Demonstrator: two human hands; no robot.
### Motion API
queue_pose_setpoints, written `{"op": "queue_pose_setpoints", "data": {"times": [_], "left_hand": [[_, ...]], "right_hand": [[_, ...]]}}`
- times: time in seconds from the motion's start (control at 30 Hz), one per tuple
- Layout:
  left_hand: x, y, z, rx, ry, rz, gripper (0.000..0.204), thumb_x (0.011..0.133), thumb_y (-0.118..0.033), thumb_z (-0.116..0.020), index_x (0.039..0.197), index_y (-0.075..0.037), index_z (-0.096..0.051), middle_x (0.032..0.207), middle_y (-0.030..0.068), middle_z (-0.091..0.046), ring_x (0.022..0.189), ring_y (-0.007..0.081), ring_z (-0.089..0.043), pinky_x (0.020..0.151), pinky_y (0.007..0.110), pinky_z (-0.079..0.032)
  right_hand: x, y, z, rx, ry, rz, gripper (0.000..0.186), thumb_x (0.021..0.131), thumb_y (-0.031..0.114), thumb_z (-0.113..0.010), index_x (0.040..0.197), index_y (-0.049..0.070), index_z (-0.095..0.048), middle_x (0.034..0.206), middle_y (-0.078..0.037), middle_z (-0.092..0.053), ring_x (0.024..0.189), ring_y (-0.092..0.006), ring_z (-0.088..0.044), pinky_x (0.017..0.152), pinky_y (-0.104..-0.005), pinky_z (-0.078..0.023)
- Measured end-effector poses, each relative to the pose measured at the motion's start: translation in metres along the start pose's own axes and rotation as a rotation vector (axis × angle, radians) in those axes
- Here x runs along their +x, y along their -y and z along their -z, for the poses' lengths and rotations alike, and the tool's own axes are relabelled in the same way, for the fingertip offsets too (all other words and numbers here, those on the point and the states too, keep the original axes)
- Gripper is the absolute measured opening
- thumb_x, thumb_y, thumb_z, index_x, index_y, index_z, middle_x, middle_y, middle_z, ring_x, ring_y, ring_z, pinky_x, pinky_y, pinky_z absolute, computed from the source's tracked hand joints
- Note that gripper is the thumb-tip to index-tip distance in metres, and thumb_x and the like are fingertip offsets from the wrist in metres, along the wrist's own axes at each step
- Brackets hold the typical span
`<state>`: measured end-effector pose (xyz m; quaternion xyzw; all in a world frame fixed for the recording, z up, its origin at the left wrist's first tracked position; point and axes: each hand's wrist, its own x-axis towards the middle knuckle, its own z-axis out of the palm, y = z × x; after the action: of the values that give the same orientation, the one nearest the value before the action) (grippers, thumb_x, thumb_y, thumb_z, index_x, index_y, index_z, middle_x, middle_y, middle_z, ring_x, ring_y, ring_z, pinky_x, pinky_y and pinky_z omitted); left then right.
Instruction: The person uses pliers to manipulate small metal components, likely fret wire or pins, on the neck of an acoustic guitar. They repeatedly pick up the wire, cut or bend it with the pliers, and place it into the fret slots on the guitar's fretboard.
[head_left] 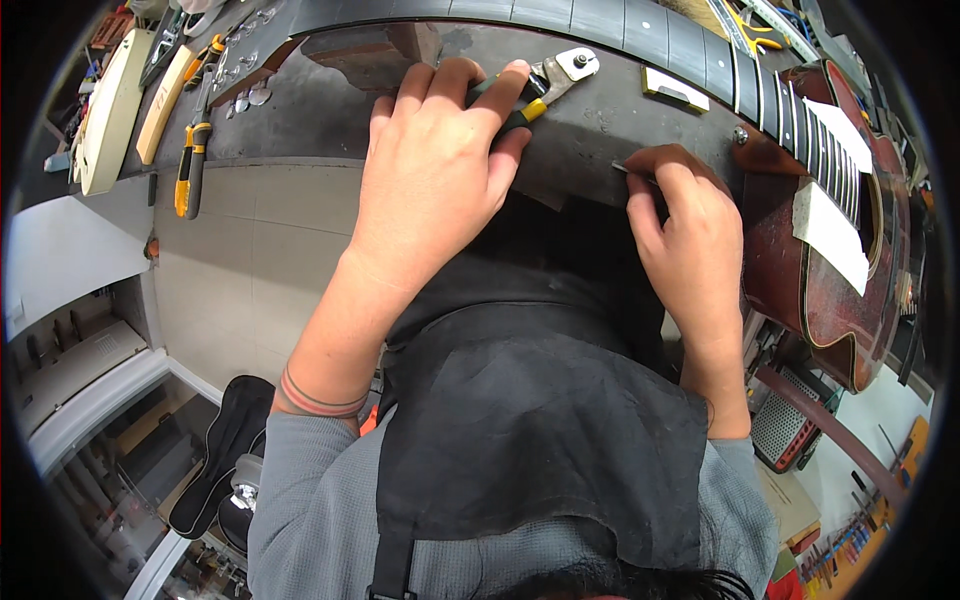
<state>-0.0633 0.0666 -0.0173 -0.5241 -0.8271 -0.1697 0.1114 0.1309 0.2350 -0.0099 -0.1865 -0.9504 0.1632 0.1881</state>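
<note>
My left hand [435, 135] is curled over the handles of a pair of end-cutting pliers [578, 64] with a silver head and yellow and black grips. The head points away to the right, close below the guitar neck [610, 27]. At the bench's near edge my right hand [690, 205] pinches a short, thin, silvery piece of wire [620, 167] between thumb and forefinger; most of it is hidden by the fingers. Metal frets show on the fretboard near the guitar body [775, 235], while the stretch to the left carries only slots and dots. White tape [832, 235] covers parts of the top.
A small yellow-edged block [675, 90] lies beside the neck. A brown block [370, 55] supports it at left. Yellow-handled cutters [192, 165], a wooden strip [165, 105] and a cream guitar-shaped piece [115, 110] lie on the dark bench [310, 125] at left.
</note>
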Motion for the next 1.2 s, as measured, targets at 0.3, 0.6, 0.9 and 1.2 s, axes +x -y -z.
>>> {"op": "queue_pose_setpoints", "data": {"times": [0.3, 0.6, 0.9, 1.2], "left_hand": [[0.007, -0.004, 0.000, -0.109, 0.031, 0.044, 0.052, 0.097, -0.023, -0.083, 0.148, -0.020, -0.072, 0.130, 0.0097, -0.066, 0.120, 0.0347, -0.064, 0.104, 0.049, -0.054], [-0.043, 0.073, 0.035, -0.024, -0.528, 0.006, 0.021, 0.089, 0.000, -0.082, 0.109, -0.005, -0.080, 0.105, 0.0100, -0.077, 0.102, 0.0306, -0.070, 0.094, 0.043, -0.055], [-0.104, 0.252, 0.085, 0.382, 0.156, 0.687, 0.083, 0.101, -0.040, -0.078, 0.170, -0.011, -0.043, 0.163, 0.0196, -0.059, 0.152, 0.0421, -0.055, 0.125, 0.052, -0.047], [-0.190, 0.251, 0.067, -0.730, -0.298, 1.079, 0.029, 0.107, -0.024, -0.070, 0.130, -0.007, -0.066, 0.099, 0.0073, -0.070, 0.087, 0.0191, -0.067, 0.079, 0.036, -0.053]], "right_hand": [[-0.002, -0.002, -0.002, -0.011, 0.025, -0.065, 0.011, 0.097, 0.004, -0.076, 0.107, 0.002, -0.072, 0.099, -0.018, -0.076, 0.091, -0.0411, -0.075, 0.082, -0.0479, -0.057], [-0.006, -0.003, 0.006, 0.121, -0.096, -0.050, 0.008, 0.100, 0.003, -0.073, 0.107, 0.003, -0.069, 0.094, -0.019, -0.076, 0.090, -0.0422, -0.072, 0.090, -0.0492, -0.054], [-0.006, 0.025, 0.002, 0.563, 0.076, -0.230, 0.010, 0.104, 0.004, -0.074, 0.110, 0.003, -0.066, 0.090, -0.008, -0.074, 0.078, -0.0233, -0.068, 0.079, -0.0374, -0.053], [-0.005, 0.035, -0.002, 0.502, -0.003, -0.018, 0.015, 0.096, 0.004, -0.078, 0.105, 0.008, -0.067, 0.082, -0.001, -0.069, 0.071, -0.0201, -0.065, 0.079, -0.0378, -0.047]]}}
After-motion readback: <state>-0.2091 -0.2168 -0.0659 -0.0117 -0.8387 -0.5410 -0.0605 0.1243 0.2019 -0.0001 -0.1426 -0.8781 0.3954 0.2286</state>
